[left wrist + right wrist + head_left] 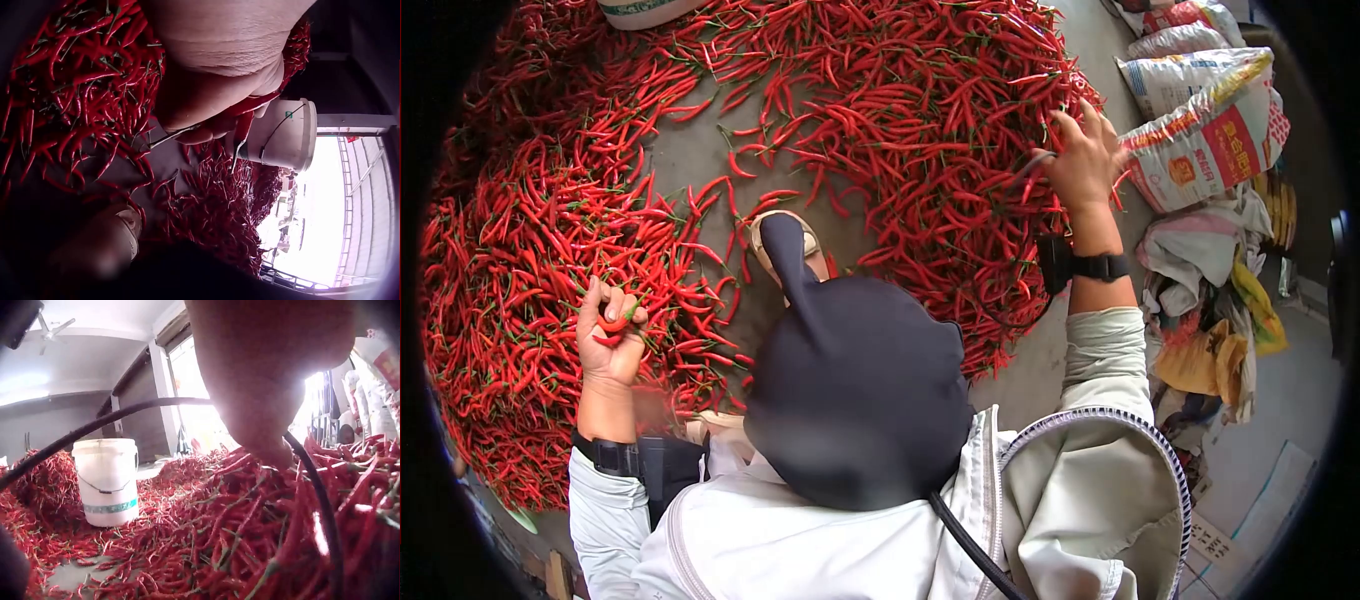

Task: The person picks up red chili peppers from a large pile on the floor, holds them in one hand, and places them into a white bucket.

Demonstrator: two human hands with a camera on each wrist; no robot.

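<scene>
My left hand [607, 358] is palm up over the left part of the chili heap, its fingers curled around a few red chili peppers [614, 325]. In the left wrist view the held chilies [244, 131] stick out past the fingers, a stem among them. On the right, my other hand [1088, 165] reaches out with spread, slightly bent fingers at the right edge of the pile of chili peppers [960, 150]. Its fingertips come down right at the peppers in the right wrist view, partly hidden behind the hand [269, 375].
A white bucket [106, 481] with a wire handle stands among the chilies. Printed sacks [1215, 150] and crumpled cloths [1200, 250] lie to the right. A sandaled foot [785, 250] rests on the floor between the heaps. A dark cable [112, 419] loops near the right wrist.
</scene>
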